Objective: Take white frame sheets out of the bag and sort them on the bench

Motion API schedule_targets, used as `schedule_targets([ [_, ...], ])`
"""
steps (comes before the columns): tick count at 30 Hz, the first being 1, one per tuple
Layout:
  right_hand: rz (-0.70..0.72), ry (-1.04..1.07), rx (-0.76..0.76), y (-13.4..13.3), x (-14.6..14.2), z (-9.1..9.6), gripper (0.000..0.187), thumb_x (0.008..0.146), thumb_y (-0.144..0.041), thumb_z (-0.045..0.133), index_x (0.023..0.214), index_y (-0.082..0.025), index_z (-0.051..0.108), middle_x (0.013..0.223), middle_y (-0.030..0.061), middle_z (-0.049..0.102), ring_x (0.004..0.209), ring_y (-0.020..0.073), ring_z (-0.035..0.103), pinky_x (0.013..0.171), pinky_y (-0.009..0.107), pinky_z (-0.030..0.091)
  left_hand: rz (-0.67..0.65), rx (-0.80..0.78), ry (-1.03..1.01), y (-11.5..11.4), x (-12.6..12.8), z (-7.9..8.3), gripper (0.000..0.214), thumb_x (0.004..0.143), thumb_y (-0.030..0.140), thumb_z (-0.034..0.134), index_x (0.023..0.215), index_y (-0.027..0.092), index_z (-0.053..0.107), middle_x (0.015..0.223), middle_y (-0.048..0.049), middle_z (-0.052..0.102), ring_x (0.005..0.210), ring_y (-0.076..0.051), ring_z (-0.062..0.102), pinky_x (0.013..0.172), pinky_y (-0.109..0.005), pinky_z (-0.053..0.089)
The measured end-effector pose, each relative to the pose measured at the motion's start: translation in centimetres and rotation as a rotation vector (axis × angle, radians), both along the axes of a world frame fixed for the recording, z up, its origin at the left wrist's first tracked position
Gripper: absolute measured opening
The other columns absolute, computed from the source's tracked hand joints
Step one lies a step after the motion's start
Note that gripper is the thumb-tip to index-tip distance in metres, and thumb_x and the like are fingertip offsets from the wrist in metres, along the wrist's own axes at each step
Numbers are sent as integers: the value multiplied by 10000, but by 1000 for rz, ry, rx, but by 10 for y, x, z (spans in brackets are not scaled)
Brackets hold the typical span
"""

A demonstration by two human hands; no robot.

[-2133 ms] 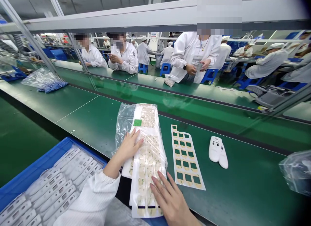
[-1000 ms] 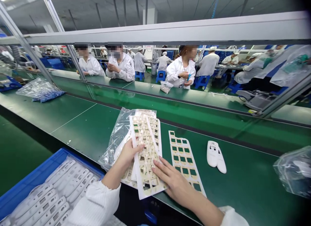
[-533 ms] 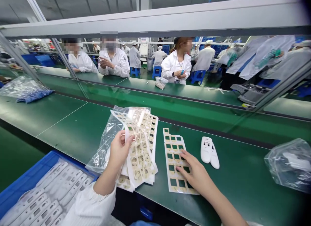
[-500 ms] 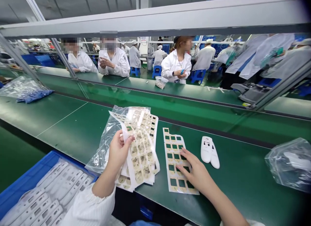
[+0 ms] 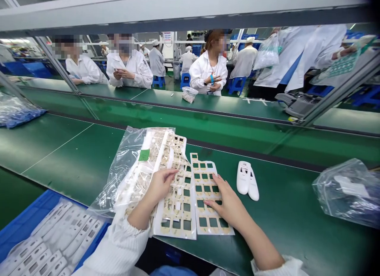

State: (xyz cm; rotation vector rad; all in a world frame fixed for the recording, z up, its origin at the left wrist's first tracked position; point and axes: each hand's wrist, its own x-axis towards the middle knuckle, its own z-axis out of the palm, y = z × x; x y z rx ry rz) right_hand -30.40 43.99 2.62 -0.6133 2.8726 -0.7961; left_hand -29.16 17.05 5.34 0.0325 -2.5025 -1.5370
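Observation:
My left hand (image 5: pixel 160 185) lies flat, fingers spread, on a white sheet with square cut-outs (image 5: pixel 175 212) that rests beside a stack of like sheets half inside a clear plastic bag (image 5: pixel 124 161). A green label (image 5: pixel 144 155) shows on the stack. My right hand (image 5: pixel 227 201) presses flat on a second cut-out sheet (image 5: pixel 204 177) lying just to the right on the green table (image 5: pixel 77 157). Two white plastic shells (image 5: pixel 247 186) lie side by side right of that hand.
A blue crate (image 5: pixel 26 224) of white plastic housings (image 5: pixel 47 248) sits at the lower left. A clear bag of parts (image 5: pixel 347 193) lies at the right edge. Other people in white coats (image 5: pixel 209 72) work beyond the far conveyor (image 5: pixel 208 121). Another bag (image 5: pixel 14 112) lies far left.
My left hand has laid the lifted sheet down flat next to the loose sheet. My right hand stays on the loose sheet, now pressed flatter. The view has tilted downwards.

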Motion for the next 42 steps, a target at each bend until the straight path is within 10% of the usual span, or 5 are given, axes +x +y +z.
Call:
schedule_targets([
  [42,-99,122,-7,-5,-22,-10,640,923,-481,370,1454,-133,284,1511,88,312,1412,250,244,1142,470,307,-33,-164,41,3,12,-10,355,773,154,625,1121,220,623,848,-29,634,785,-181,603,809,-371,492],
])
